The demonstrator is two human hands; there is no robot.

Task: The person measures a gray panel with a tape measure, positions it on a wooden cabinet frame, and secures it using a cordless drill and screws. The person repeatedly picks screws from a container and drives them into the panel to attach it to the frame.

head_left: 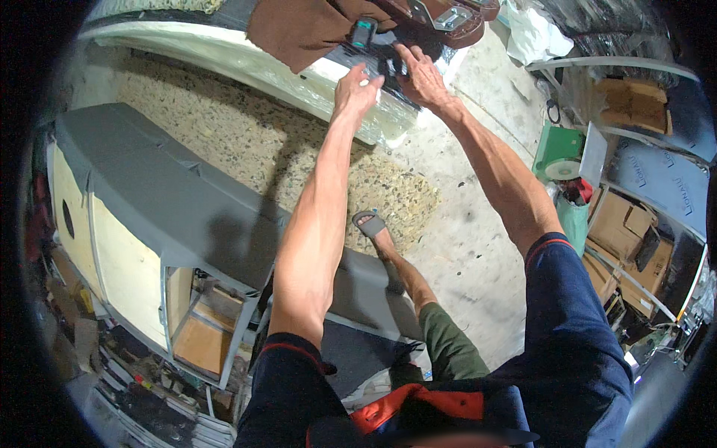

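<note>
At the top of the view, both my arms reach out over a plastic-wrapped white surface [314,86]. My left hand [357,91] has its fingers curled in. A small white patch shows by them, and I cannot make out what they hold. To its right, my right hand [424,78] is open, its fingers stretched over dark, shiny material [387,60] between the hands. Just beyond lies a small black and teal object [364,33], its kind unclear. Brown cloth [295,33] spreads to the left. A brown padded piece with a metal plate [452,19] sits beyond my right hand.
A grey-covered bench with open wooden compartments [149,160] stands at the left. Speckled foam [246,127] lies on the floor near my sandalled foot [367,222]. On the right are a green scale-like device [560,153] and a rack holding cardboard [624,224].
</note>
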